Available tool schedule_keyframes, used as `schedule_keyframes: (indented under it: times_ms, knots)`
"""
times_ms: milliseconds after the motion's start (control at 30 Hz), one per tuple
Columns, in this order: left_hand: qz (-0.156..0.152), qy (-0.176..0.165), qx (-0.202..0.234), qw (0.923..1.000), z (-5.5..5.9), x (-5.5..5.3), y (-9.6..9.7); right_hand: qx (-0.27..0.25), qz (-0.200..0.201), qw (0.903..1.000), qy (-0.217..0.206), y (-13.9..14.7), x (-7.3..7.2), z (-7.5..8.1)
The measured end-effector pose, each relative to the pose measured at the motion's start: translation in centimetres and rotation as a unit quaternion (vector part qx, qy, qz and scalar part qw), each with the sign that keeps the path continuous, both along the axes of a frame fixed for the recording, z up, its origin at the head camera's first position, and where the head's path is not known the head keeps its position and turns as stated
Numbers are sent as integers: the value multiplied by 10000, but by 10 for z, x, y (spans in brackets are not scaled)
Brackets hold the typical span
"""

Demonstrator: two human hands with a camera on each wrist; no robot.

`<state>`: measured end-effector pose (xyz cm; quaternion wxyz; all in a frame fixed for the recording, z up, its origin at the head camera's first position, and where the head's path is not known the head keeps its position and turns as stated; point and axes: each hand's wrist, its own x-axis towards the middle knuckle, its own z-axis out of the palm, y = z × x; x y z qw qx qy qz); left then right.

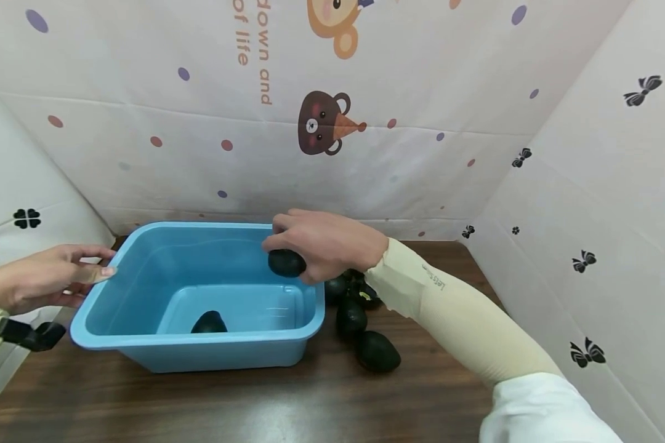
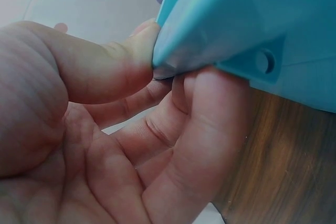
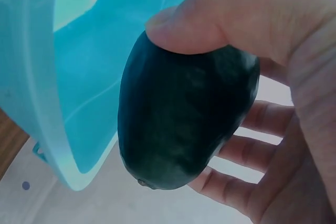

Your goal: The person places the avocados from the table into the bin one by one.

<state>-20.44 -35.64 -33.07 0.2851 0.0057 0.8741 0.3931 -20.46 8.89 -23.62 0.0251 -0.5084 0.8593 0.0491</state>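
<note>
A dark green avocado [image 3: 178, 119] sits in the grip of my right hand [image 1: 327, 243], thumb on one side and fingers on the other. In the head view this hand is above the right end of a blue plastic basin [image 1: 221, 354]. My left hand [image 1: 55, 277] pinches the basin's left rim, thumb on top and fingers curled beneath, as the left wrist view shows. One more avocado [image 1: 209, 322] lies on the basin floor, partly hidden by the front wall.
Right of the basin, several avocados [image 1: 378, 352] lie on the brown wooden table [image 1: 244, 406], some partly behind my right forearm. One dark item there carries a yellow mark. A patterned white sheet [image 1: 421, 67] hangs behind, with white walls on both sides.
</note>
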Motion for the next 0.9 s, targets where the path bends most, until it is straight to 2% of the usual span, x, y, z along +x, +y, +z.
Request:
schedule_keyframes:
  times_ms: [400,633,900]
  knots:
    - [30,23,-17,10000,-1,1,0,84,-59,9999,-49,-26,-15,-2]
    - [55,2,-1,10000,-1,0,0,159,-388,9988,-269,-35,-19,-4]
    - [38,14,-3,10000,0,0,-1,267,-688,9969,-279,-37,-22,-7]
